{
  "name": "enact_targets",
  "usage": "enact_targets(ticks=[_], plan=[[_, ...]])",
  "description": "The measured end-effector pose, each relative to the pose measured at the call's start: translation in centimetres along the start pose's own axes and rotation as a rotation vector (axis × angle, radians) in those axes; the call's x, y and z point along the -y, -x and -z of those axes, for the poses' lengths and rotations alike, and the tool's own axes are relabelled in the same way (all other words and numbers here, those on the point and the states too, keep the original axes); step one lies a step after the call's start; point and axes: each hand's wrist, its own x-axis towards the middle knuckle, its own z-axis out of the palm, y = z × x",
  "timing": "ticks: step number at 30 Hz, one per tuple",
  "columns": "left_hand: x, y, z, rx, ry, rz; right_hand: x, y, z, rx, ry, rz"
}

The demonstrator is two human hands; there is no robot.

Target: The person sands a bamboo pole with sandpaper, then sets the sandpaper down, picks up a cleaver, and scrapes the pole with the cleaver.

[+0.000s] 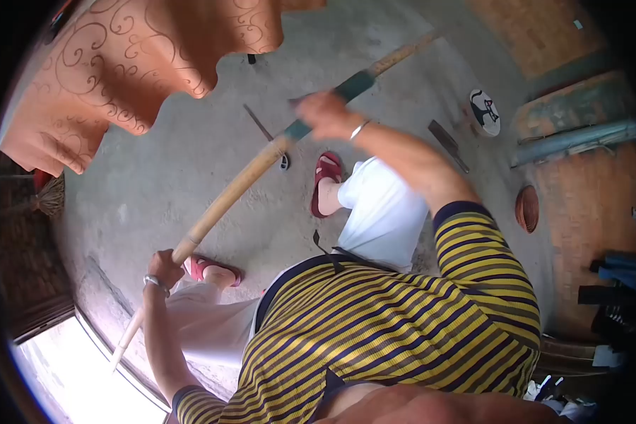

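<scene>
Bamboo pole (237,187), pale tan with a green band (355,85) on its upper half, slanting from lower left to upper right in front of a person in a striped shirt (389,325). It is held up over a grey concrete floor (141,191).

The left hand (165,268) is closed round the bare bamboo toward the lower end. The right hand (321,116) is at the green band, covering its middle; it is blurred, though the fingers look curled over the pole. Whether it also grips some small dark item cannot be told.

For good control, a firm left hold should stop the pole turning, while the right hand would do best with even, light pressure along the band. The wide gap between hands looks helpful for steadiness, and the long upper end needs room to swing.

On the floor beyond lie a thin rod (258,120) and, to the right, a dark blade-like strip (449,147), near enough to the feet to deserve care. An orange cloth (131,49) hangs at upper left.
</scene>
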Motion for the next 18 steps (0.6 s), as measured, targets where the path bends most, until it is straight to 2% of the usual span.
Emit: enact_targets(ticks=[1, 2, 3, 5, 6, 7, 8, 11, 12, 13, 15, 17, 18], plan=[[-0.4, -0.1, 0.4, 0.014, -0.011, 0.014, 0.2, -0.3, 0.4, -0.004, -0.004, 0.003], [-0.7, -0.2, 0.8, 0.024, -0.02, 0.032, 4.4, -1.3, -0.7, -0.101, 0.001, 0.027], [-4.4, -3.9, -3.0, -0.038, 0.111, -0.045, 2.8, 0.5, -1.1, -0.137, 0.103, 0.069], [-3.6, -3.5, -3.3, -0.069, 0.18, -0.059, 2.1, -0.7, -2.1, -0.137, 0.054, 0.067], [-2.5, -4.2, -3.2, -0.126, 0.127, -0.083, 0.5, -1.2, -2.3, -0.141, 0.037, 0.066], [-2.6, -4.4, -3.3, -0.119, 0.115, -0.066, -3.0, 1.0, -0.4, -0.257, -0.007, 0.114], [-3.1, -4.0, -3.2, -0.104, 0.137, -0.043, -6.3, 2.9, 1.0, -0.166, 0.023, 0.015], [-3.6, -3.6, -3.4, -0.067, 0.159, -0.034, -16.2, 8.3, 2.9, -0.238, 0.278, -0.183], [-3.7, -3.6, -3.5, -0.094, 0.165, -0.024, -16.6, 8.3, 3.5, -0.249, 0.325, -0.214], [-3.2, -3.3, -3.5, -0.111, 0.155, -0.015, -15.3, 8.1, 3.7, -0.264, 0.36, -0.259], [-2.7, -3.1, -3.7, -0.094, 0.104, 0.005, -10.4, 5.5, 2.5, -0.057, 0.196, -0.241], [-2.6, -2.7, -3.3, -0.118, 0.064, 0.028, -1.8, 1.5, 0.9, -0.159, -0.021, -0.001], [-3.1, -2.6, -3.2, -0.142, 0.057, 0.041, 1.8, -0.3, -0.7, -0.132, -0.023, 0.073]])
